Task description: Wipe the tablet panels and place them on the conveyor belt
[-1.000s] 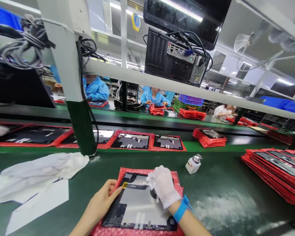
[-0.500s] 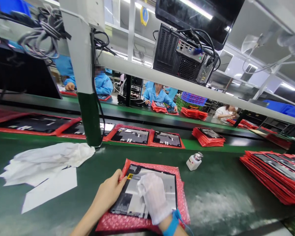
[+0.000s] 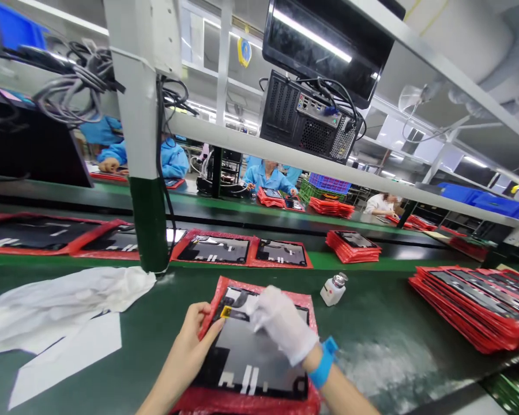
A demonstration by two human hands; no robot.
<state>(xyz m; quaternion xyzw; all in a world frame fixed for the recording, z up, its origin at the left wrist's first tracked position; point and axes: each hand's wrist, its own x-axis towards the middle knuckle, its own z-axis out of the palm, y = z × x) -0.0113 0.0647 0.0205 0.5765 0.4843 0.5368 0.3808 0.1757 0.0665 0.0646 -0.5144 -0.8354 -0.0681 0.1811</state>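
Note:
A flat dark-and-grey tablet panel lies on red bubble wrap in front of me, with white strips and a small yellow-framed patch on it. My left hand, bare, grips the panel's left edge together with the wrap, thumb on top and fingers partly hidden. Over the panel's upper middle is my right hand, in a white glove with a blue wrist strap. Its fingers are closed on a crumpled white cloth, pressed near the surface; glove and cloth are hard to separate.
A white pump bottle stands right of the panel. White cloths lie at the left by a post. Wrapped panels line the raised ledge, and a tall stack rises at the right. Co-workers sit across the bench.
My right hand has turned and shifted up the panel, uncovering its lower middle and white strips. My left hand still holds the left edge. The camera view has shifted slightly.

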